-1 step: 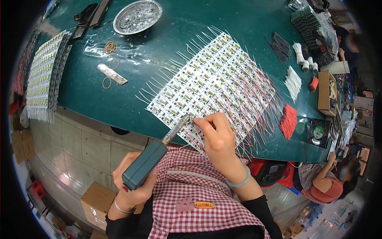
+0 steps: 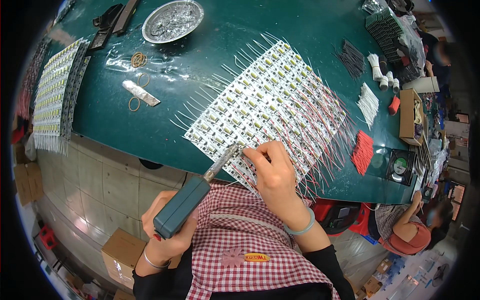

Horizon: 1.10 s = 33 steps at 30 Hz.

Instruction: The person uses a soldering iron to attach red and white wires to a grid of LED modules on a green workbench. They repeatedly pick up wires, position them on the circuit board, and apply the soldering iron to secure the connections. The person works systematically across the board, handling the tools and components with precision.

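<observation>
My left hand (image 2: 175, 244) is wrapped round the dark green handle of a soldering iron (image 2: 182, 206), seen over the checked apron. The iron's metal tip reaches up and right to a sheet of white circuit boards (image 2: 240, 110) on the table. Yellow rectangular parts sit in rows on this sheet, with white wires sticking out on its left side and red and white wires on its right. My right hand (image 2: 278, 182) is pinched closed beside the iron's tip, over the sheet's near edge. What its fingertips hold is too small to make out.
On the green table (image 2: 115, 120) are a metal bowl (image 2: 150, 27), rubber bands (image 2: 138, 60) and another board stack (image 2: 55, 95). White wires (image 2: 368, 105), red wires (image 2: 362, 152), black wires (image 2: 350, 59) and a solder spool (image 2: 400, 166) lie at right. A co-worker (image 2: 407, 230) sits at lower right.
</observation>
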Available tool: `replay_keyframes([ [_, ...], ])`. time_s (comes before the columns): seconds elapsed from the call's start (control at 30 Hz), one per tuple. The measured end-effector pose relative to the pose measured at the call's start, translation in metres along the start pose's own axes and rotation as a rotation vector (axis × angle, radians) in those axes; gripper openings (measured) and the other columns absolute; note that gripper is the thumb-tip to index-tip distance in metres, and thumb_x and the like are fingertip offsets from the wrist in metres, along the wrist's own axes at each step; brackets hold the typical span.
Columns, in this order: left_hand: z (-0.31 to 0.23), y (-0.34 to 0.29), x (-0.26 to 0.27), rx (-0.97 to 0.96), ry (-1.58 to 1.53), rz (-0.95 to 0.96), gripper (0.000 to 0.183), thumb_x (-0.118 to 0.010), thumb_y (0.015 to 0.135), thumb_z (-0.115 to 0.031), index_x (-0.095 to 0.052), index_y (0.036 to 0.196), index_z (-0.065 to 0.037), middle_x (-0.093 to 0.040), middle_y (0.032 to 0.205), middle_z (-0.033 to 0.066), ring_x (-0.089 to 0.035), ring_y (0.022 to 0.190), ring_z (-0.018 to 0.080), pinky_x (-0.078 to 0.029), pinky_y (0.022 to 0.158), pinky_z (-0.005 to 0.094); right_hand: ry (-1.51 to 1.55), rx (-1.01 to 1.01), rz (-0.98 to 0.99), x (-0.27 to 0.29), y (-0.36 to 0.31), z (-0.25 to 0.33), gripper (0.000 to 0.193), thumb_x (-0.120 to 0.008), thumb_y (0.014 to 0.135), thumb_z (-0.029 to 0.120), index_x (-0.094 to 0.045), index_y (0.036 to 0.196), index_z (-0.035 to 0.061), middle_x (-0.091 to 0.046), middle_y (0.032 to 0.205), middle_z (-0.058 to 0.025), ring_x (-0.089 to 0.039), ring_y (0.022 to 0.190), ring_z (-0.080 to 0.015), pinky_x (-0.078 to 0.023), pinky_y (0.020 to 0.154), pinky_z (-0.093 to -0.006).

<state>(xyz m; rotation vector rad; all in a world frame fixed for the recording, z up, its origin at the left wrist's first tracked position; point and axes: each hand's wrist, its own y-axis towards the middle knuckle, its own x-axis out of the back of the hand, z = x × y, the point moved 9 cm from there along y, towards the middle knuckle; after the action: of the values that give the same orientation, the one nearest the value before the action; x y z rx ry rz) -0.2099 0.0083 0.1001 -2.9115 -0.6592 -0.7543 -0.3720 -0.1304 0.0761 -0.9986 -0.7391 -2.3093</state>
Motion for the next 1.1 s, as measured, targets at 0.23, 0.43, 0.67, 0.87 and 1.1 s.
replay_keyframes([
  [0.23,0.000,0.000,0.000,0.003,-0.004,-0.002,0.020,-0.074,0.069,0.006,-0.070,0.088,0.006,-0.068,0.085,0.0147,-0.068,0.071,0.0255,-0.053,0.062,0.0310,0.008,0.021,0.021,0.000,-0.001,-0.001,0.034,-0.062,0.070,-0.011,-0.067,0.101,-0.0008,-0.055,0.087,-0.0104,-0.056,0.079,-0.0277,-0.048,0.066,-0.0377],
  [0.43,-0.002,0.000,0.000,-0.009,0.002,0.011,0.021,-0.074,0.068,0.006,-0.070,0.088,0.006,-0.068,0.085,0.0151,-0.068,0.071,0.0263,-0.054,0.063,0.0317,-0.026,0.039,-0.065,0.006,-0.006,0.003,0.031,-0.068,0.073,-0.008,-0.069,0.103,-0.0006,-0.057,0.084,-0.0089,-0.057,0.075,-0.0259,-0.048,0.064,-0.0363],
  [0.67,0.002,-0.001,-0.005,0.042,-0.051,0.031,0.021,-0.074,0.068,0.006,-0.070,0.088,0.005,-0.068,0.088,0.0151,-0.068,0.075,0.0264,-0.054,0.065,0.0318,-0.041,0.045,-0.047,0.004,-0.006,0.004,0.029,-0.068,0.072,-0.007,-0.068,0.101,-0.0008,-0.056,0.083,-0.0082,-0.057,0.075,-0.0247,-0.048,0.063,-0.0356],
  [0.87,0.004,-0.001,-0.007,0.049,-0.050,0.047,0.020,-0.072,0.067,0.007,-0.069,0.087,0.004,-0.068,0.087,0.0146,-0.068,0.076,0.0260,-0.054,0.065,0.0312,-0.051,0.046,-0.038,0.004,-0.006,0.004,0.029,-0.067,0.072,-0.007,-0.067,0.101,-0.0011,-0.056,0.083,-0.0087,-0.057,0.075,-0.0250,-0.048,0.063,-0.0355],
  [1.1,0.007,-0.006,-0.010,-0.017,0.001,0.092,0.022,-0.073,0.071,0.001,-0.068,0.092,0.004,-0.063,0.086,0.0122,-0.063,0.071,0.0226,-0.050,0.061,0.0296,-0.056,0.043,-0.033,0.004,-0.006,0.004,0.028,-0.067,0.072,-0.006,-0.068,0.100,-0.0016,-0.057,0.083,-0.0088,-0.057,0.075,-0.0251,-0.049,0.063,-0.0355],
])
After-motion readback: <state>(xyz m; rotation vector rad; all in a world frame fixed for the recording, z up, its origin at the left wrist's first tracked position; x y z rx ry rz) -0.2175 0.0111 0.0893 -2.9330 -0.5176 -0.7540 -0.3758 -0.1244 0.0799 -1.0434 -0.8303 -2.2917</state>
